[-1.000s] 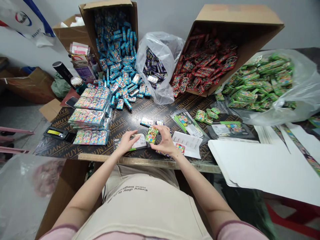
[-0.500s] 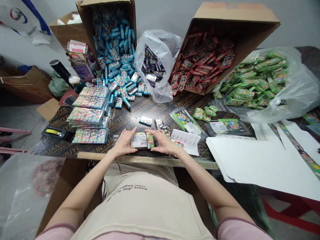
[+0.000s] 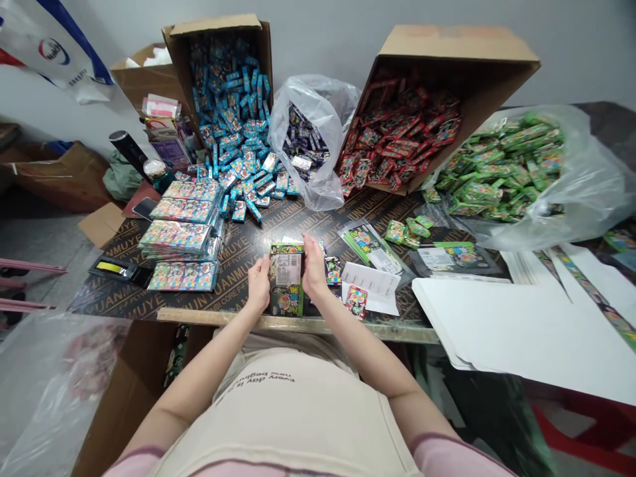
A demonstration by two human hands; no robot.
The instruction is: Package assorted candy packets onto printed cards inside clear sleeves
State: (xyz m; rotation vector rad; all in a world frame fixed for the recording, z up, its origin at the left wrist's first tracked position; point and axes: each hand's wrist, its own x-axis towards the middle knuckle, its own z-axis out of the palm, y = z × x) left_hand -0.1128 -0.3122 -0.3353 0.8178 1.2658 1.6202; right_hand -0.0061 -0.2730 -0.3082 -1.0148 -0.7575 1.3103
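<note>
A black printed plywood table (image 3: pixel 298 215) bears a tipped cardboard box of red packets (image 3: pixel 410 129) and stacked multicoloured cards (image 3: pixel 175 236). The left hand (image 3: pixel 259 285) and right hand (image 3: pixel 314 268), close together, clamp a green barcoded packet (image 3: pixel 287 278) from either side near the pale wooden front edge (image 3: pixel 298 322), with loose white papers (image 3: pixel 371 287) just right.

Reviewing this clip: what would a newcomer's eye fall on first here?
The bright heaps along the far side of the table stand out: blue packets spill from a tipped cardboard box, red packets fill another box, and green packets fill a clear plastic bag. Near the front edge, the left hand and right hand hold a green packet with a white label upright.
</note>
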